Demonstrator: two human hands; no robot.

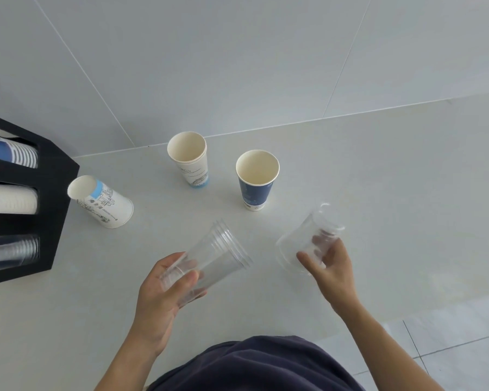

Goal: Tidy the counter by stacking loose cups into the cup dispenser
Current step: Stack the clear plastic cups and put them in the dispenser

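My left hand (164, 294) grips a nested stack of clear plastic cups (220, 249), rims pointing up and right. My right hand (332, 266) holds a single clear plastic cup (305, 244), tilted above the counter. A white printed paper cup (188, 159) and a dark blue paper cup (256, 179) stand upright at the back. Another white printed paper cup (102, 203) lies on its side next to the black cup dispenser (54, 210) at the left. The dispenser's slots hold blue, white and clear cup stacks.
The light grey counter (378, 170) meets a tiled wall behind. The counter's front edge runs at the lower right, with floor tiles (463, 348) beyond it. My dark shirt fills the bottom middle.
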